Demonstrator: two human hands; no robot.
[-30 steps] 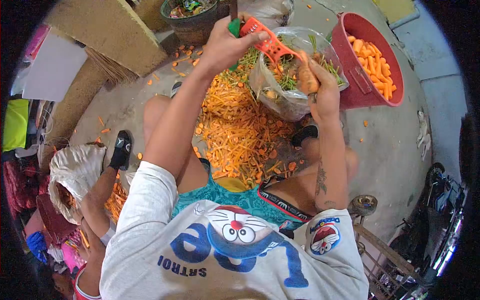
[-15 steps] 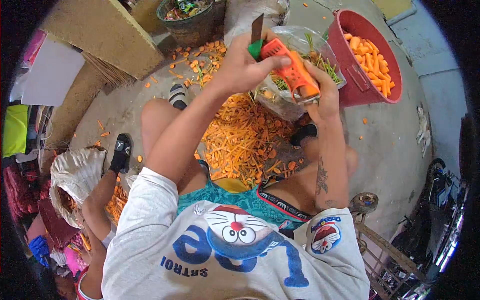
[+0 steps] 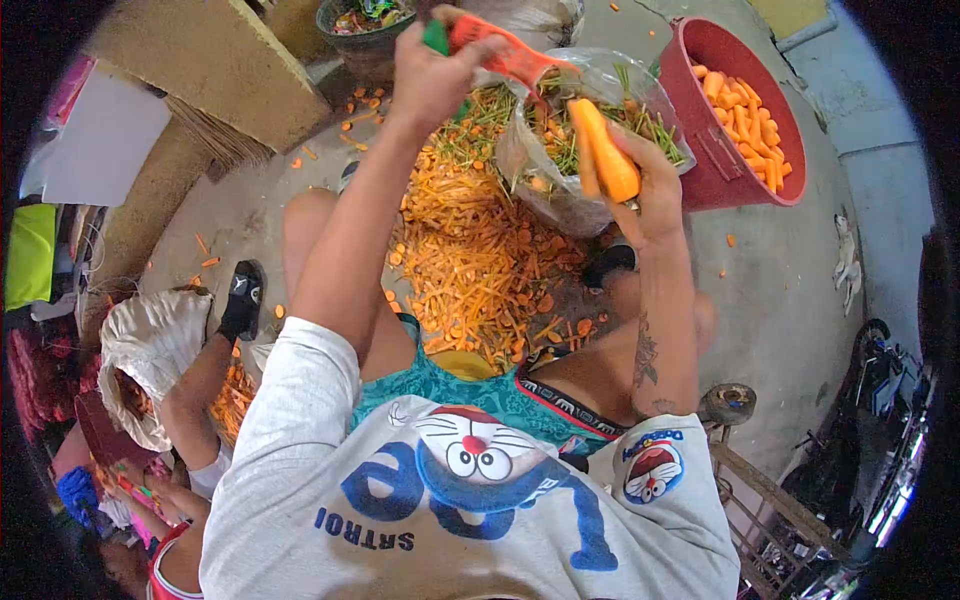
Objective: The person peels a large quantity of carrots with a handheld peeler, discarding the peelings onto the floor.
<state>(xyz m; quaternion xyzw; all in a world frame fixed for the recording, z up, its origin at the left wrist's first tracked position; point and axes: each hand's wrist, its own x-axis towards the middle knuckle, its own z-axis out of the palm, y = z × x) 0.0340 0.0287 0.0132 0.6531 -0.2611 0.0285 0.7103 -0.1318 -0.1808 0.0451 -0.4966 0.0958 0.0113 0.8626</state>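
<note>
My left hand (image 3: 425,85) is closed around an orange-red peeler (image 3: 515,58), whose far end reaches toward the carrot without touching it. The same hand also grips a green handle (image 3: 437,38); the knife blade is not visible now. In my right hand (image 3: 655,190) is a peeled-looking orange carrot (image 3: 608,150), its tip pointing up and away from me. Below the hands, carrot peelings and cut ends (image 3: 470,260) lie heaped between my legs. A clear plastic bag (image 3: 545,190) with green stalks stands just behind the carrot.
A red tub (image 3: 695,150) of peeled carrots (image 3: 745,120) stands at the back right. A dark bin (image 3: 365,45) is at the back left. Beside a white sack (image 3: 150,340) on the left sits another person, partly seen. A metal frame (image 3: 770,490) is at lower right.
The peeler has come off the carrot, moving up and left with my left hand. The knife blade that stuck up has gone from sight. My right hand stays nearly in place with the carrot.
</note>
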